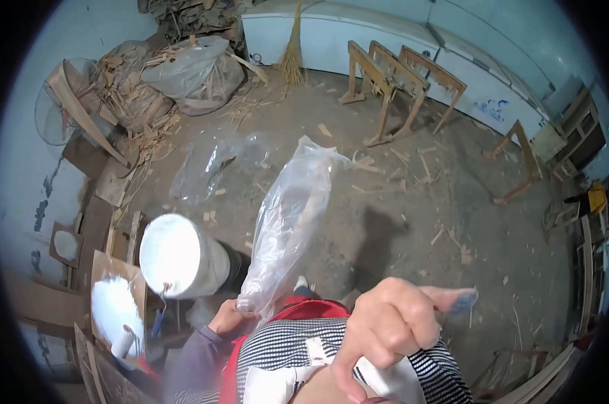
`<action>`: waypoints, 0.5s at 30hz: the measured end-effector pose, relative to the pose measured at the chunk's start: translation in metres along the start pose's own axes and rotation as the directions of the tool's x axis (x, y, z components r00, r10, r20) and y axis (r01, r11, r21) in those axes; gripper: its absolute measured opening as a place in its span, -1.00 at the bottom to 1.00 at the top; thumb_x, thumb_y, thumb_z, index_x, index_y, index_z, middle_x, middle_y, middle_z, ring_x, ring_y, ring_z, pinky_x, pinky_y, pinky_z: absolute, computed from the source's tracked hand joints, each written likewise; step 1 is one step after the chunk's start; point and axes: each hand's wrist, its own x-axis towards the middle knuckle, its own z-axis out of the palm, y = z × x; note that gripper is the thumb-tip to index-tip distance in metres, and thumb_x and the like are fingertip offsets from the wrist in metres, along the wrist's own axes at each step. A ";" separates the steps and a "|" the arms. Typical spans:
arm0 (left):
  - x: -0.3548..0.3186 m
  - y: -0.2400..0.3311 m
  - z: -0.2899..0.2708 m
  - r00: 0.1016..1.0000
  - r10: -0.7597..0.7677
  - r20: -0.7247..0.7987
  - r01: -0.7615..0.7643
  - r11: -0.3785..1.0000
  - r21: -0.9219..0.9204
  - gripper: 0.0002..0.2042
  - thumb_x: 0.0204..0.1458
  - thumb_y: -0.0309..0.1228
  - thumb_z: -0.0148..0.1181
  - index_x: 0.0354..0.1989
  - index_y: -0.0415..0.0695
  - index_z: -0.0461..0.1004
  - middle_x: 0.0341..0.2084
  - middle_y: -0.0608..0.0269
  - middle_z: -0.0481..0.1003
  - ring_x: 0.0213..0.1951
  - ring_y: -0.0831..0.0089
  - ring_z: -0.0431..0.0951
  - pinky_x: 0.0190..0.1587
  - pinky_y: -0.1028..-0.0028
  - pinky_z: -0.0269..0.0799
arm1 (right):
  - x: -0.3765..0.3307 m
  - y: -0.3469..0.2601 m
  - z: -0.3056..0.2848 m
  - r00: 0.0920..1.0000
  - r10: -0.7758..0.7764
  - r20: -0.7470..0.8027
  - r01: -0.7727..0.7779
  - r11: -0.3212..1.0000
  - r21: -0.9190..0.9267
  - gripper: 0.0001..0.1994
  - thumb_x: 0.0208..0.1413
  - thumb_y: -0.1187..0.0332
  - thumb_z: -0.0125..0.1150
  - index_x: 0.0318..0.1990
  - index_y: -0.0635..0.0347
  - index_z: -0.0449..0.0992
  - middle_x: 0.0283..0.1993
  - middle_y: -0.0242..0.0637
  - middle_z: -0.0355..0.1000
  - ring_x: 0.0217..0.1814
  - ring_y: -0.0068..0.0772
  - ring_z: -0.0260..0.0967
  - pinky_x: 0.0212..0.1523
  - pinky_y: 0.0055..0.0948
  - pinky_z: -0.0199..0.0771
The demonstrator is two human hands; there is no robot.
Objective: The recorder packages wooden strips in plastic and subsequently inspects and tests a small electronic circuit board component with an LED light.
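Head view: left hand, fingers closed on the lower end of a clear plastic bag; its long axis rises up and rightward over the floor. Right hand curled shut near the lens, holding nothing visible. White bucket stands left of the bag.

The clear plastic bag is standing up long and narrow, crumpled, with a pale wooden piece showing dimly inside it. The left hand is gripping its lower end, and its top is tilting to the right above the floor. The right hand is pinching a small blue thing, blurred.
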 end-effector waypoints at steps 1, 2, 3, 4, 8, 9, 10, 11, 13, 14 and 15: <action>0.024 0.027 -0.012 0.999 -0.036 0.026 0.037 0.998 -0.050 -0.80 -0.07 -0.50 0.30 -0.25 -0.27 0.55 -0.42 0.36 0.53 -0.35 0.58 0.47 -0.26 0.52 0.40 | 0.016 -0.026 -0.021 1.000 0.019 -0.019 -0.019 1.000 -0.005 -0.55 0.17 0.02 0.09 -0.51 0.29 0.41 -0.66 -0.41 0.21 -0.74 -0.56 0.07 -0.25 0.01 0.29; 0.048 0.053 -0.022 0.996 -0.071 0.055 0.076 0.993 -0.095 -0.78 -0.08 -0.49 0.31 -0.23 -0.27 0.56 -0.41 0.35 0.54 -0.34 0.58 0.48 -0.25 0.53 0.40 | 0.029 -0.050 -0.042 1.000 0.017 -0.022 -0.017 1.000 -0.010 -0.55 0.17 0.02 0.09 -0.51 0.29 0.41 -0.66 -0.41 0.21 -0.74 -0.56 0.07 -0.25 0.01 0.29; 0.075 0.077 -0.030 0.995 -0.072 0.072 0.077 0.994 -0.078 -0.78 -0.08 -0.49 0.31 -0.23 -0.27 0.56 -0.41 0.35 0.54 -0.34 0.58 0.48 -0.25 0.53 0.40 | 0.036 -0.067 -0.062 0.999 -0.017 -0.034 0.017 1.000 0.011 -0.55 0.14 -0.01 0.12 -0.48 0.28 0.43 -0.64 -0.38 0.24 -0.70 -0.53 0.11 -0.12 0.07 0.22; 0.102 0.099 -0.038 0.996 -0.033 0.078 0.037 0.998 -0.050 -0.80 -0.06 -0.48 0.30 -0.25 -0.26 0.56 -0.42 0.36 0.54 -0.36 0.58 0.47 -0.27 0.51 0.40 | 0.043 -0.085 -0.081 0.998 -0.053 -0.045 0.055 0.998 0.031 -0.54 0.10 -0.04 0.15 -0.46 0.28 0.45 -0.62 -0.36 0.27 -0.66 -0.49 0.15 0.00 0.13 0.15; 0.214 0.166 -0.068 0.994 0.080 0.069 -0.085 0.994 0.062 -0.84 -0.03 -0.47 0.28 -0.28 -0.25 0.58 -0.44 0.38 0.55 -0.39 0.59 0.46 -0.32 0.48 0.41 | 0.075 -0.207 -0.161 1.000 -0.024 0.017 0.024 1.000 -0.015 -0.52 0.07 -0.04 0.20 -0.48 0.30 0.45 -0.64 -0.37 0.27 -0.69 -0.51 0.16 0.13 0.25 0.09; 0.248 0.186 -0.073 0.988 0.127 0.084 -0.136 0.984 0.114 -0.84 -0.02 -0.47 0.28 -0.27 -0.24 0.58 -0.43 0.38 0.56 -0.38 0.59 0.47 -0.31 0.48 0.41 | 0.082 -0.242 -0.183 0.999 0.020 0.045 -0.017 0.998 -0.058 -0.52 0.07 -0.03 0.21 -0.49 0.31 0.44 -0.67 -0.39 0.26 -0.73 -0.54 0.15 0.14 0.29 0.10; 0.278 0.205 -0.078 0.980 0.172 0.098 -0.186 0.969 0.164 -0.84 -0.02 -0.47 0.28 -0.26 -0.24 0.59 -0.42 0.38 0.56 -0.38 0.59 0.47 -0.31 0.48 0.41 | 0.088 -0.273 -0.205 0.998 0.018 0.057 -0.015 0.998 -0.053 -0.52 0.07 -0.03 0.21 -0.49 0.31 0.44 -0.67 -0.39 0.26 -0.73 -0.54 0.15 0.14 0.29 0.10; 0.306 0.223 -0.084 0.981 0.173 0.084 -0.185 0.968 0.170 -0.84 -0.02 -0.47 0.28 -0.26 -0.24 0.59 -0.42 0.38 0.56 -0.38 0.59 0.47 -0.31 0.48 0.41 | 0.094 -0.305 -0.228 0.998 0.029 0.061 -0.025 0.998 -0.057 -0.53 0.08 -0.03 0.20 -0.49 0.31 0.44 -0.67 -0.39 0.26 -0.72 -0.53 0.15 0.12 0.27 0.11; 0.357 0.269 -0.098 0.980 0.173 0.095 -0.192 0.951 0.242 -0.80 -0.04 -0.45 0.29 -0.22 -0.23 0.58 -0.36 0.33 0.58 -0.30 0.58 0.50 -0.20 0.48 0.42 | 0.110 -0.371 -0.273 0.997 0.046 0.067 -0.041 0.997 -0.067 -0.53 0.10 -0.02 0.18 -0.49 0.30 0.44 -0.66 -0.39 0.27 -0.72 -0.53 0.15 0.08 0.24 0.15; 0.382 0.298 -0.104 0.980 0.171 0.102 -0.193 0.941 0.277 -0.78 -0.04 -0.44 0.30 -0.20 -0.22 0.58 -0.34 0.30 0.60 -0.27 0.58 0.51 -0.14 0.48 0.43 | 0.121 -0.406 -0.297 0.996 0.053 0.068 -0.048 0.996 -0.073 -0.54 0.11 -0.02 0.17 -0.49 0.30 0.44 -0.65 -0.38 0.27 -0.72 -0.52 0.15 0.06 0.23 0.17; 0.408 0.313 -0.114 0.982 0.168 0.087 -0.186 0.941 0.281 -0.78 -0.04 -0.44 0.30 -0.20 -0.22 0.58 -0.34 0.30 0.60 -0.27 0.58 0.51 -0.14 0.48 0.43 | 0.135 -0.434 -0.321 0.996 0.061 0.069 -0.056 0.996 -0.074 -0.54 0.11 -0.01 0.16 -0.48 0.30 0.44 -0.65 -0.38 0.27 -0.71 -0.52 0.16 0.04 0.21 0.18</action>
